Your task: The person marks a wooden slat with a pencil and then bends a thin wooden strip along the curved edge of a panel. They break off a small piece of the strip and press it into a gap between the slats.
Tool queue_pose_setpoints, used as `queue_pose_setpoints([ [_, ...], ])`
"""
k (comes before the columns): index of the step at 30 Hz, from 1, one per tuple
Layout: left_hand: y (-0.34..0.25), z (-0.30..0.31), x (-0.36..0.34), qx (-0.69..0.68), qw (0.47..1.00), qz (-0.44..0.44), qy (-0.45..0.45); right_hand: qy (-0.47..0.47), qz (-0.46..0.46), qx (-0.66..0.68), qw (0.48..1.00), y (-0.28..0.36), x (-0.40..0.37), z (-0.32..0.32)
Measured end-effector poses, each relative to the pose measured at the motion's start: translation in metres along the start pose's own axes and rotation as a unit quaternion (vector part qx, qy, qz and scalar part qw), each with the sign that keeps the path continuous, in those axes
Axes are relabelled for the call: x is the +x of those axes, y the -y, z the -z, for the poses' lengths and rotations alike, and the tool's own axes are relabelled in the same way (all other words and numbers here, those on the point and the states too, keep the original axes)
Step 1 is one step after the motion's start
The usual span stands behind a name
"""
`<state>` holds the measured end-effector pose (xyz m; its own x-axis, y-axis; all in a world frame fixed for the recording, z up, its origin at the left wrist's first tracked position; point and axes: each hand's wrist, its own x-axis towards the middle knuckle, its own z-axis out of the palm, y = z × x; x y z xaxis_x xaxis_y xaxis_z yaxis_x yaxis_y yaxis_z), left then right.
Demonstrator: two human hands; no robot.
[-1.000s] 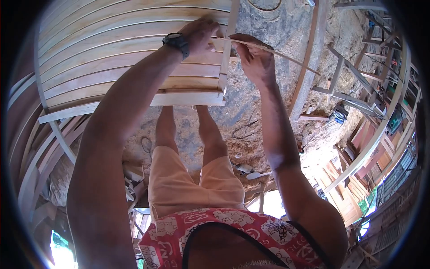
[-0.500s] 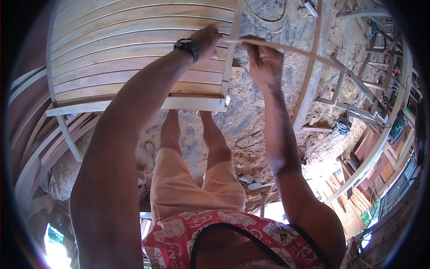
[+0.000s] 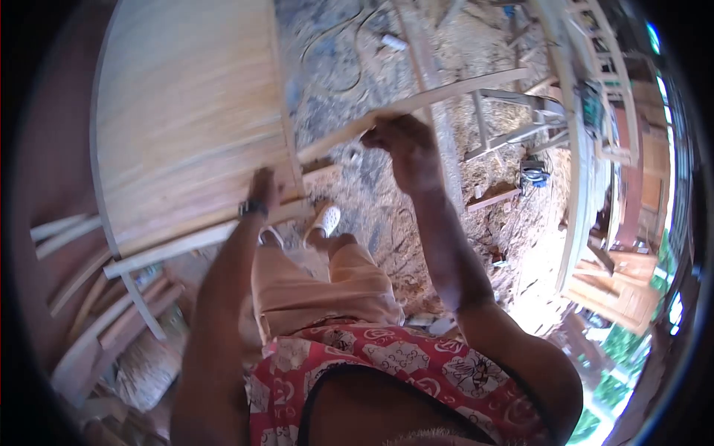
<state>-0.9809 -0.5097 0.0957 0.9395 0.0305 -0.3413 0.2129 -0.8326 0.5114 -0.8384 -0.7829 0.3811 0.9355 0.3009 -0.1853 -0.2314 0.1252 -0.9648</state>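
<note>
A slatted wooden panel [image 3: 186, 126], blurred here, fills the upper left. My left hand [image 3: 265, 186], with a black watch on the wrist, rests on the panel's lower right corner near its frame edge. My right hand [image 3: 401, 145] is closed around a long thin wooden strip [image 3: 446, 93] that runs from the panel's right edge up and out to the right. The strip's near end lies against the panel's side rail.
Sawdust-covered ground [image 3: 349, 67] lies beyond the panel with a looped cable on it. Curved wooden rails [image 3: 97, 312] are stacked at lower left. Wooden frames and a long rail [image 3: 565, 149] stand to the right. My feet in white shoes [image 3: 327, 219] are below the panel.
The view has swung and pulled back, with motion blur. My right hand has lifted the strip away from the panel's top edge; my left hand has slid down to the panel's lower corner.
</note>
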Motion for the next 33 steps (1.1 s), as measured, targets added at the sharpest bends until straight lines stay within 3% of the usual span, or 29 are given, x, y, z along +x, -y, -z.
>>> queue_pose_setpoints([
  [1,0.009,-0.026,-0.033,-0.007,0.992,-0.049,-0.116,0.003,-0.013,0.044,0.999,0.019,-0.009,0.002],
  [2,0.017,-0.036,-0.059,-0.005,0.993,-0.055,-0.104,-0.013,-0.025,0.022,0.999,0.037,-0.021,0.001],
  [4,-0.014,0.001,-0.127,-0.066,0.997,-0.011,-0.027,0.004,-0.017,0.056,0.998,0.062,-0.042,0.008],
  [6,0.02,-0.028,-0.18,-0.035,0.996,-0.058,-0.056,0.005,-0.016,0.046,0.999,0.089,-0.06,0.013],
  [7,0.029,-0.019,-0.202,0.007,0.996,-0.049,0.076,0.012,-0.028,0.001,1.0,0.107,-0.07,0.014],
  [10,0.032,-0.011,-0.27,0.007,0.979,0.137,0.15,0.011,0.02,0.024,0.999,0.144,-0.098,0.017],
  [11,0.046,-0.016,-0.286,0.073,0.976,0.067,0.192,0.001,0.039,0.03,0.999,0.152,-0.103,0.02],
  [12,0.044,-0.019,-0.304,0.046,0.988,0.054,0.139,0.01,0.051,0.025,0.998,0.156,-0.11,0.024],
  [13,0.052,-0.018,-0.311,0.066,0.986,-0.014,0.155,0.017,0.061,0.02,0.998,0.158,-0.118,0.027],
  [15,0.074,-0.025,-0.305,0.057,0.974,0.109,0.19,0.007,0.088,0.028,0.996,0.153,-0.133,0.031],
  [19,0.084,-0.014,-0.27,0.092,0.984,0.03,0.15,0.039,0.162,0.014,0.986,0.163,-0.17,0.041],
  [22,0.047,0.013,-0.26,-0.031,0.994,0.098,0.033,0.035,0.216,0.066,0.974,0.164,-0.198,0.04],
  [23,0.075,-0.001,-0.245,0.009,1.0,0.0,-0.013,0.048,0.222,0.085,0.97,0.165,-0.208,0.039],
  [24,0.038,0.033,-0.245,0.024,0.995,0.056,0.081,0.044,0.218,0.083,0.972,0.168,-0.219,0.04],
  [26,-0.014,0.062,-0.261,-0.091,0.985,0.11,0.099,0.04,0.247,0.105,0.962,0.168,-0.239,0.039],
  [28,0.019,0.032,-0.261,-0.213,0.965,0.137,0.074,0.044,0.254,0.102,0.961,0.17,-0.257,0.044],
  [29,0.056,0.006,-0.255,-0.131,0.984,0.099,0.077,0.039,0.263,0.116,0.957,0.17,-0.267,0.044],
  [32,0.045,-0.008,-0.299,-0.102,0.991,0.024,0.079,0.016,0.276,0.127,0.953,0.169,-0.296,0.048],
  [33,0.039,-0.003,-0.308,-0.071,0.978,0.042,0.19,0.006,0.282,0.13,0.951,0.167,-0.304,0.051],
])
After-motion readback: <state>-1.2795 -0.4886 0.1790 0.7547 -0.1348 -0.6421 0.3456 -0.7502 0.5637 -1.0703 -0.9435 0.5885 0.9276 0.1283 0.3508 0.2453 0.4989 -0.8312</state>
